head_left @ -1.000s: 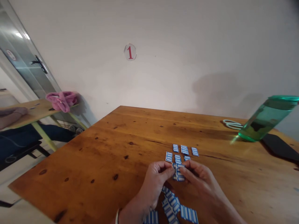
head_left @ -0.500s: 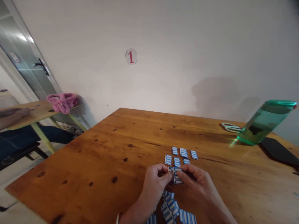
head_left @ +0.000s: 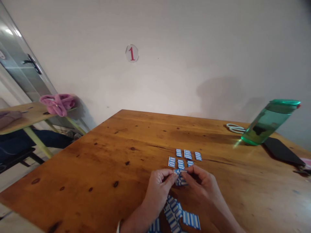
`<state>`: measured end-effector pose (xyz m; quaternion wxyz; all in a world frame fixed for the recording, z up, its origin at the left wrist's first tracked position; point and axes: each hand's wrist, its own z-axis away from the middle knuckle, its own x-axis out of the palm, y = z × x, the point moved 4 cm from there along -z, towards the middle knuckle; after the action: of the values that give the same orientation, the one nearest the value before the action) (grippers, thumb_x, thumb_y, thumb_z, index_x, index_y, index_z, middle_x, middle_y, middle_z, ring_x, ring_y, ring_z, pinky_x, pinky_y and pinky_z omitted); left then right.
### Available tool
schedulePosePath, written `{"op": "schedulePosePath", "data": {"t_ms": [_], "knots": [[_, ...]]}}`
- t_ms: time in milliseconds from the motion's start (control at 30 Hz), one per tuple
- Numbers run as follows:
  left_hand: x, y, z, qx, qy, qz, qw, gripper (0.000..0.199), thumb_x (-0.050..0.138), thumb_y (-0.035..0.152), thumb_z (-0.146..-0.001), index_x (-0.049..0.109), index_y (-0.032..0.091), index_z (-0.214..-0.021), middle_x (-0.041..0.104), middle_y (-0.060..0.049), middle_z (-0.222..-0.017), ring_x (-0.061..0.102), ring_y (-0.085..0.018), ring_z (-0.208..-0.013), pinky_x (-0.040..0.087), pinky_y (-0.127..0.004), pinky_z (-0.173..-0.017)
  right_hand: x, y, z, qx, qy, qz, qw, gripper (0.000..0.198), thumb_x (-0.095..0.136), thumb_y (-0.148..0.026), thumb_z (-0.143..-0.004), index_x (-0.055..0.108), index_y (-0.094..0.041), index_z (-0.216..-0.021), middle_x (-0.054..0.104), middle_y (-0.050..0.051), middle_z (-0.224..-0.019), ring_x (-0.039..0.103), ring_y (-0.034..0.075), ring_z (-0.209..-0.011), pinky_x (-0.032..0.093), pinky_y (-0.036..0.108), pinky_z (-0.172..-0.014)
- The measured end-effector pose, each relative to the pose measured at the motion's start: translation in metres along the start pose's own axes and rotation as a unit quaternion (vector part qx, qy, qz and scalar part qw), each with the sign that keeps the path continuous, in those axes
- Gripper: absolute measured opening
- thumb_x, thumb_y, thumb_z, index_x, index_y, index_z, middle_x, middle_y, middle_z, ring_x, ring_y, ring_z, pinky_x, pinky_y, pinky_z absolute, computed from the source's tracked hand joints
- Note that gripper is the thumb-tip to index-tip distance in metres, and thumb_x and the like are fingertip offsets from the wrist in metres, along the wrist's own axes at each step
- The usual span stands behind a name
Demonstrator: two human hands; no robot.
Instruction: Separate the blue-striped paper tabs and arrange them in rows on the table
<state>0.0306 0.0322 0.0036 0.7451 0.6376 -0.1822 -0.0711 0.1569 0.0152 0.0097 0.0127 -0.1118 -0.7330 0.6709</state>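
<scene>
Brown, knotted wood spreads below a pale wall (head_left: 170, 29), and low over this desk (head_left: 97, 168), near its front edge, are the blue-and-white labels (head_left: 180, 178) I hold. My grip is narrow on both sides: the left hand (head_left: 158, 187) pinches their left edge between thumb and forefinger, the right hand (head_left: 203, 185) their right, probably so the small pieces stay square and don't slip. How many layers I have, I can't tell.

Just beyond my fingertips lie small label sets (head_left: 187, 154) in two rough rows, set apart, I'd judge, so each remains distinct. Nearer me, between my forearms, an overlapping heap (head_left: 173, 213) fans loosely, likely left there for easy reach, with a wider strip (head_left: 191, 220) against its right side.

Farther right, a green bottle (head_left: 268, 124) stands beside a dark flat object (head_left: 283, 151) and a coiled white cable (head_left: 235, 128), presumably out of the way of my elbows. Off left, a pink cloth (head_left: 58, 104) rests on a second desk (head_left: 29, 119), near another person's hand (head_left: 9, 118).
</scene>
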Motion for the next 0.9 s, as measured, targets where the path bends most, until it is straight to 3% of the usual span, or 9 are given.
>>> {"op": "schedulePosePath", "data": {"t_ms": [300,533,733,900], "knots": [[0.0,0.001,0.0,0.028,0.002,-0.009,1.0,0.025,0.06,0.036,-0.071,0.067,0.013,-0.066,0.058,-0.001,-0.061,0.052,-0.013,-0.056,0.043,-0.023,-0.052,0.001,0.001,-0.001,-0.005,0.004,-0.007,1.0,0.024,0.062,-0.039,-0.067,0.059,-0.016,-0.062,0.054,-0.003,-0.054,0.046,0.011,-0.049,0.036,0.021,-0.047],[0.002,0.001,0.001,0.023,0.008,0.028,0.999,0.021,0.061,0.034,-0.07,0.063,0.014,-0.064,0.059,0.0,-0.061,0.053,-0.012,-0.057,0.044,-0.022,-0.053,0.006,0.002,0.0,0.045,-0.018,-0.102,0.994,0.028,0.068,-0.041,-0.063,0.055,-0.016,-0.063,0.054,-0.003,-0.056,0.048,0.011,-0.051,0.04,0.022,-0.049],[0.002,0.003,-0.001,0.018,-0.003,0.036,0.999,0.017,0.066,0.03,-0.065,0.064,0.013,-0.067,0.062,-0.002,-0.063,0.056,-0.014,-0.059,0.045,-0.021,-0.051,0.011,0.0,0.001,0.048,-0.007,-0.119,0.992,0.03,0.068,-0.042,-0.062,0.052,-0.017,-0.062,0.055,-0.002,-0.058,0.05,0.012,-0.054,0.041,0.024,-0.052],[-0.008,0.012,-0.003,0.017,0.048,0.063,0.997,0.015,0.067,0.027,-0.062,0.062,0.013,-0.061,0.063,-0.002,-0.059,0.058,-0.013,-0.054,0.047,-0.021,-0.049,0.007,-0.006,0.002,0.013,-0.013,-0.064,0.998,0.024,0.061,-0.04,-0.069,0.054,-0.017,-0.069,0.056,-0.001,-0.061,0.051,0.012,-0.055,0.04,0.022,-0.05]]}}
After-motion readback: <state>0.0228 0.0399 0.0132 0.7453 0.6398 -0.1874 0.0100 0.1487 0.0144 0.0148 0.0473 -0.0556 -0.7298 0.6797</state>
